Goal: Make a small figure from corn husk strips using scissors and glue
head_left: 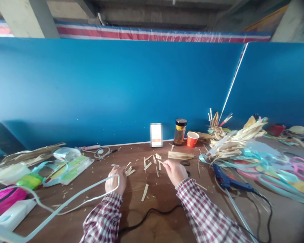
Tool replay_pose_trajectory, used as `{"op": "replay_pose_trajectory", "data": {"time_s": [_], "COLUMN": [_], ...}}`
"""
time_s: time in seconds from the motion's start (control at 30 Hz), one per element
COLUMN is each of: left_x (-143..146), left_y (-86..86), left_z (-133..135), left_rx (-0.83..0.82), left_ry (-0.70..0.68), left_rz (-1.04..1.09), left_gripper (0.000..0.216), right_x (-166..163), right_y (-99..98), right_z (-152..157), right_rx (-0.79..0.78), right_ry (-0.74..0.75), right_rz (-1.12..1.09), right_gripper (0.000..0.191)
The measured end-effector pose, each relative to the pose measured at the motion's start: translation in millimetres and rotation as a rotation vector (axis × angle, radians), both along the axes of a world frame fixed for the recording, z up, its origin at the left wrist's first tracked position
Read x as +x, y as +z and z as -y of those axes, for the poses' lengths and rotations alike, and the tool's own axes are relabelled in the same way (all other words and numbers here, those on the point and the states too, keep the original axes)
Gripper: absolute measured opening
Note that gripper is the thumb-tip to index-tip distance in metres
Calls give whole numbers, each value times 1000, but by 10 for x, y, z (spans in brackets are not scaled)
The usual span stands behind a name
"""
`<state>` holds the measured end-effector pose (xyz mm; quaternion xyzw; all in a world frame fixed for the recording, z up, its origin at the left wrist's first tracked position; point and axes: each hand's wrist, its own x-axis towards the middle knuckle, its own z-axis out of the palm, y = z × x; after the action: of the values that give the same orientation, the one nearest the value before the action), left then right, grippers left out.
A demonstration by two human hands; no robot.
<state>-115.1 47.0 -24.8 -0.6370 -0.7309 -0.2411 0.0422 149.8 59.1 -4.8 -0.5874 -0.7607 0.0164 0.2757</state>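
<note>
My left hand [115, 181] rests on the brown table [131, 216] with its fingers curled; a small pale strip piece [115, 165] pokes out at the fingertips and a pale plastic band [73, 199] loops round the hand. My right hand [174, 171] is closed in a pinch on a thin pale husk strip [161, 162]. Several cut husk strips [148, 165] lie scattered between and just beyond both hands. Both sleeves are red-and-white checked.
A blue glue gun [224, 178] with black cable lies to the right. Dried husks and coloured ribbons [243, 145] pile at right. A jar [180, 131], red cup [192, 139] and white card [156, 135] stand by the blue wall. Bags and pink raffia [5, 197] sit left.
</note>
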Motion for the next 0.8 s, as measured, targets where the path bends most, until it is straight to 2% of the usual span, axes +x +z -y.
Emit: {"op": "replay_pose_trajectory", "data": {"time_s": [0.13,0.3,0.37,0.4,0.5,0.57,0.7,0.8], "left_x": [-33,96,222,289,452,500,505,511], "left_y": [-32,140,228,261,302,293,271,279], "left_z": [-14,31,84,117,220,271,312,315], "left_rx": [2,22,1,-64,-380,-446,-408,-394], "left_ry": [21,-7,-128,-226,-442,-440,-392,-376], "left_rz": [-39,2,55,82,177,187,213,156], "left_gripper": [31,31,29,26,22,23,16,15], "right_x": [-4,-14,-14,-14,-19,-22,-21,-21], "right_y": [9,19,23,24,25,21,3,-11], "right_z": [6,19,20,19,12,6,-8,-17], "right_rx": [-15,-25,-25,-28,-40,-47,-57,-64], "right_ry": [1,11,18,21,3,-11,1,22], "right_rz": [5,-13,-15,-12,7,21,16,0], "right_gripper": [22,24,25,26,25,24,25,27]}}
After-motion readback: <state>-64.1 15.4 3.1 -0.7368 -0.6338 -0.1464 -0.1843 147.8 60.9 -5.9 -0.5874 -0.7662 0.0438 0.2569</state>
